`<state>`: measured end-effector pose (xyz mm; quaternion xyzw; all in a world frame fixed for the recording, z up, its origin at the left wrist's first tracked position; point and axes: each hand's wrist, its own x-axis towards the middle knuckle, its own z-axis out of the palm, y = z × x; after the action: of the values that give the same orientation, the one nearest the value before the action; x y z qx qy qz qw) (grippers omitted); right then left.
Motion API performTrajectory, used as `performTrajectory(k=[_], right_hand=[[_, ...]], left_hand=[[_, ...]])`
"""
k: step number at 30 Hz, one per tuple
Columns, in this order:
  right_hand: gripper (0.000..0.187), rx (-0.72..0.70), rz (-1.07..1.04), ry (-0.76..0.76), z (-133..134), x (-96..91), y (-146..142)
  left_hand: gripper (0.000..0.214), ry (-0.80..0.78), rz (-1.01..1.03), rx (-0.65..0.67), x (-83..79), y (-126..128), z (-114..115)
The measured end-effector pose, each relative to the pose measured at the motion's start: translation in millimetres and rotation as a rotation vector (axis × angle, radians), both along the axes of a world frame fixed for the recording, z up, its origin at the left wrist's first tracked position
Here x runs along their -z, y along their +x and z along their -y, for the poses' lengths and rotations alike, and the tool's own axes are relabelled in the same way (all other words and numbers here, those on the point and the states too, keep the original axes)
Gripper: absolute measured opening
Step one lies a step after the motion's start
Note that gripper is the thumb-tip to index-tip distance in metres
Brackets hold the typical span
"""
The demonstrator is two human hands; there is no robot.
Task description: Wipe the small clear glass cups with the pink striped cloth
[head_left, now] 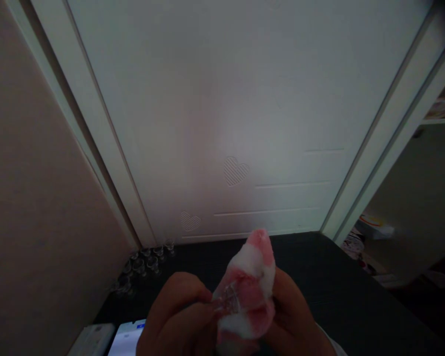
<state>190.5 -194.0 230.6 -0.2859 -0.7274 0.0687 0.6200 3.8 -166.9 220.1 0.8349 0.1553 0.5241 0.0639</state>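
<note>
Dim light shows a plain wall [40, 173] at left, meeting a white panel [244, 99] behind a dark worktop [319, 267]. Small clear glasses [138, 267] cluster in the far left corner, presumably to keep them away from the elbows. Nearer lie a white object [92, 338] and a lit screen [128, 338], side by side. At centre, the left hand [181, 314] pinches a clear piece [228, 299] at one end, seemingly leaving the rest exposed to the pink-and-white cloth [254, 262] bunched around it. The right hand [292, 314] grips that cloth from the other side, probably backing the piece.
</note>
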Motion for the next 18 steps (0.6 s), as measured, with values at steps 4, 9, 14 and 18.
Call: performTrajectory(k=[4, 9, 14, 18], right_hand=[[0.015, 0.007, -0.023, -0.008, 2, 0.0, 1], [0.011, -0.012, -0.021, -0.015, 5, 2.3, 4], [0.014, -0.053, -0.032, -0.017, 4, 2.6, 3], [0.013, -0.081, -0.054, -0.020, 1, 2.7, 2]], left_hand=[[0.011, 0.089, 0.025, -0.063, -9.7, 3, 0], [0.011, 0.163, -0.107, -0.127, -17.2, 1, 1], [0.007, 0.055, -0.015, -0.094, -10.1, 4, -1], [0.007, -0.056, 0.031, -0.099, -0.6, 9, 0]])
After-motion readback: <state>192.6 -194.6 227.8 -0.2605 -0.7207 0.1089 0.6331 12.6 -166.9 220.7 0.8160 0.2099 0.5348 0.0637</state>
